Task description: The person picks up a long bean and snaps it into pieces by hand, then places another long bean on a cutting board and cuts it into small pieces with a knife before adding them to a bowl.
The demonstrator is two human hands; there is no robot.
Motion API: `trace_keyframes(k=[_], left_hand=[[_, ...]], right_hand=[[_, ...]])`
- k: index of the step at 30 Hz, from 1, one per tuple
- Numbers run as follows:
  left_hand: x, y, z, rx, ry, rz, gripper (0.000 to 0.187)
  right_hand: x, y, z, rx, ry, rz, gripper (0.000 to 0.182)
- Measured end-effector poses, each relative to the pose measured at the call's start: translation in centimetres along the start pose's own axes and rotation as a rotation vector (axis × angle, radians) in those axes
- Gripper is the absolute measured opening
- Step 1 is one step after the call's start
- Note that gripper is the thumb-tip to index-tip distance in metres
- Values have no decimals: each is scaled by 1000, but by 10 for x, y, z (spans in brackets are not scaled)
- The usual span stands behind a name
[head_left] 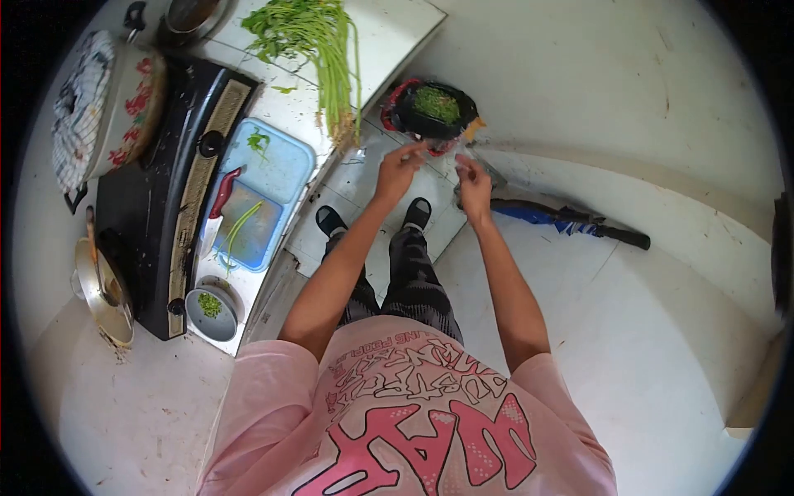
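Observation:
My left hand (399,174) and my right hand (474,186) are held out in front of me, just on the near side of a bin lined with a black bag (403,107). Chopped green scraps (437,105) lie in the liner. The fingers of both hands look pinched together and are slightly blurred. Between them shows a faint, see-through patch, perhaps thin clear plastic, too indistinct to name. Red parts of the bin and a yellowish scrap (474,127) show around the liner.
The counter at left bears leafy green stalks (335,74), a blue tray (291,157) with a red-handled knife (223,194), a grey bowl (213,326) of chopped greens and a black stove (157,190) with a flowered pot (128,107). A blue umbrella (562,221) lies along the wall.

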State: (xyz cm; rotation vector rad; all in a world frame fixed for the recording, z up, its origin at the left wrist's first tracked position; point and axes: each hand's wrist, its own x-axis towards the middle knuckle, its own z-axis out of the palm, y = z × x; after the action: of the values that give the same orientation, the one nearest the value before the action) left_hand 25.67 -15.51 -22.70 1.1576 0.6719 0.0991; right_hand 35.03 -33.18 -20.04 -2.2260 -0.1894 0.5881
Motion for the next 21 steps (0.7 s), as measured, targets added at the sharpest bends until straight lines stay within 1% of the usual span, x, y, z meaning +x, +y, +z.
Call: trace_keyframes(k=[1, 2, 3, 5, 7, 9, 12, 14, 15, 18, 19, 21], left_hand=[[-16, 7, -2, -41, -3, -42, 32], [-32, 14, -7, -83, -2, -80, 32], [-48, 18, -15, -96, -6, -64, 30], [-79, 18, -35, -118, -9, -24, 29], [-113, 24, -64, -47, 17, -23, 27], [-145, 28, -97, 9, 67, -2, 27], [-189, 32, -152, 73, 180, 55, 29], [-214, 42, -188, 130, 258, 83, 27], [-228, 52, -200, 128, 322, 39, 24], [-257, 76, -236, 199, 409, 46, 21], [-263, 76, -245, 207, 476, 72, 18], [-272, 77, -265, 299, 527, 105, 20]], right_hand=[[-14, -2, 7, -58, -32, 37, 30], [-29, 2, 19, 35, -54, -11, 30], [-46, 5, 30, 127, -80, -57, 30], [-80, -5, 47, 177, -183, -67, 27], [-112, -24, 59, 133, -308, 1, 25], [-135, -24, 80, 133, -374, -42, 23], [-158, -56, 104, 74, -483, -82, 21], [-165, -83, 121, 48, -528, -223, 21], [-169, -96, 127, 31, -546, -291, 21], [-170, -133, 151, 10, -548, -510, 19], [-171, -146, 158, -6, -544, -538, 18], [-171, -173, 170, -22, -552, -550, 17]])
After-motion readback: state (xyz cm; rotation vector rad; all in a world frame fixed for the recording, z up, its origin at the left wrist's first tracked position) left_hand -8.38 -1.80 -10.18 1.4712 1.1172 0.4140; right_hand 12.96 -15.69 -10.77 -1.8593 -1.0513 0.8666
